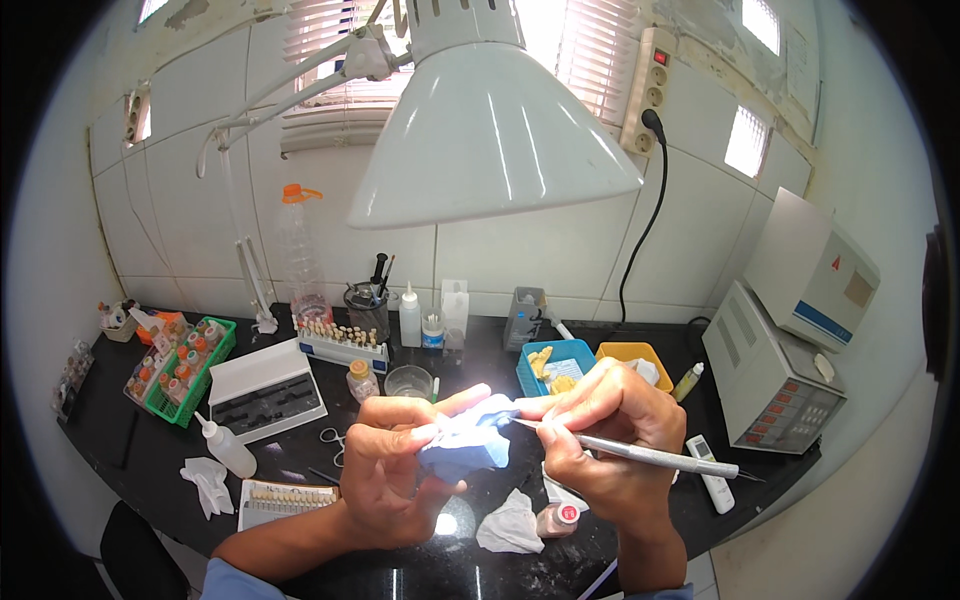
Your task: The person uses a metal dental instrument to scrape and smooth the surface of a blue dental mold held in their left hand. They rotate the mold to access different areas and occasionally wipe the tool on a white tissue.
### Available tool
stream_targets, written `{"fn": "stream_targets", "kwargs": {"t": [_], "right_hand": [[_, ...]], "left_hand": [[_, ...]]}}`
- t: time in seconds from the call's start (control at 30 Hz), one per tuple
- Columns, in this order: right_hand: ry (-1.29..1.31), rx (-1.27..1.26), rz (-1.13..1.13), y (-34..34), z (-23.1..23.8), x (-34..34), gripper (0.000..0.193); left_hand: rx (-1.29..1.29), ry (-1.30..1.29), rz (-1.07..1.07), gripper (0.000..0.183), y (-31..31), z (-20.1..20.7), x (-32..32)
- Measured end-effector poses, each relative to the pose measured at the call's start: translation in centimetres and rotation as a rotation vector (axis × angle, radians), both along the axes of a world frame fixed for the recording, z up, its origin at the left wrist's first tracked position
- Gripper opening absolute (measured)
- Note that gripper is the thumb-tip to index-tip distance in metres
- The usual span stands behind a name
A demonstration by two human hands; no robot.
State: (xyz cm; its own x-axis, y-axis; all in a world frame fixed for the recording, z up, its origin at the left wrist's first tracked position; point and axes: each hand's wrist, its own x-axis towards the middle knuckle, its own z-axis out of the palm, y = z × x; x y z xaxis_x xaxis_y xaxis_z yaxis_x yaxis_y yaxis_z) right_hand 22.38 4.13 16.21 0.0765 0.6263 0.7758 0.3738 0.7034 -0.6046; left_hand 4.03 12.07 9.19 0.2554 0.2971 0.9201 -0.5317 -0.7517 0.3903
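Detailing step: tool tip on model.
Left hand (395, 455) grips blue model (468, 443); right hand (610, 430) pinches slim instrument (650, 457); the next stroke needs steady support.

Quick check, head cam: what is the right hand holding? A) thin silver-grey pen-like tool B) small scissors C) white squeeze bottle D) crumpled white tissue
A: the right hand grips a thin silver-grey pen-like tool, its tip at the pale blue plaster-like block that the left hand holds under the lamp light.
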Motion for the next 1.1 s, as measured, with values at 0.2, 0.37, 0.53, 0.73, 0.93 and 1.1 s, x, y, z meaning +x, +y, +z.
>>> {"fn": "stream_targets", "kwargs": {"t": [0.2,0.37,0.53,0.73,0.93,1.1], "right_hand": [[0.016,0.036,0.02,0.1,0.0,-0.3,0.019],[0.049,0.059,0.051,0.6,-0.5,-0.4,0.019],[0.127,0.045,0.083,0.7,-0.6,-0.9,0.019],[0.166,0.044,0.087,0.8,-0.8,-1.1,0.02],[0.16,0.049,0.086,0.8,-0.9,-1.0,0.019],[0.209,0.056,0.139,1.0,-0.6,-0.8,0.017]], "left_hand": [[0.003,-0.096,-0.024,0.046,-0.1,0.0,0.5],[-0.01,-0.118,-0.016,0.047,-0.2,-0.1,0.4],[-0.022,-0.119,-0.013,0.049,-0.3,-0.1,0.3],[-0.058,-0.158,-0.035,0.052,-0.5,-0.2,0.6],[-0.309,-0.25,-0.183,0.054,-1.2,-0.9,0.7],[-0.359,-0.195,-0.176,0.056,-1.2,-0.2,0.6]]}}
